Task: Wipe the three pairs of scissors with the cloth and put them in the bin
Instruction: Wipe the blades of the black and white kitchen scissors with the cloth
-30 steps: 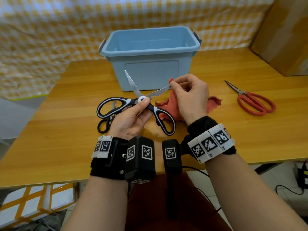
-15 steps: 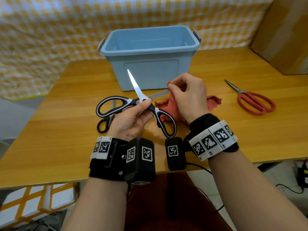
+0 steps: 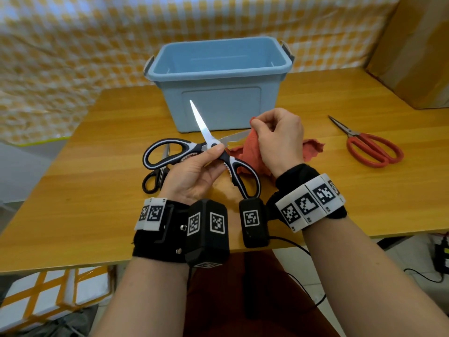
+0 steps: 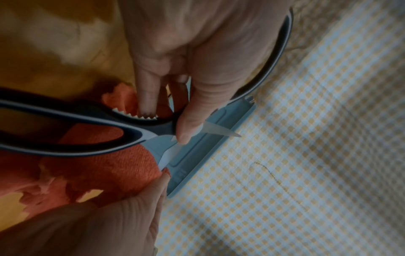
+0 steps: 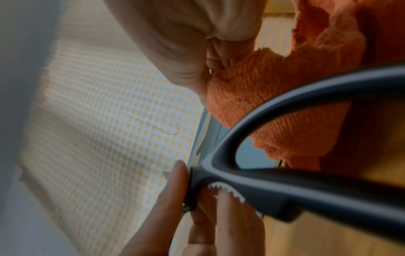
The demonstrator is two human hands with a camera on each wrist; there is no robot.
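Left hand point(image 3: 194, 176) fingers pinching open kitchen scissors point(image 3: 226, 159) at pivot, right hand point(image 3: 279, 139) fingers clamping cloth point(image 3: 250, 147) around blade

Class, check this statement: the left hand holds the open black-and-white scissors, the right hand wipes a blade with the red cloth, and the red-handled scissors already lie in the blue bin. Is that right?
One part is wrong. The head view shows the red-handled scissors lying on the table, right of the blue bin, not in it. The left hand does hold the open black-and-white scissors, and the right hand does wipe with the red cloth.
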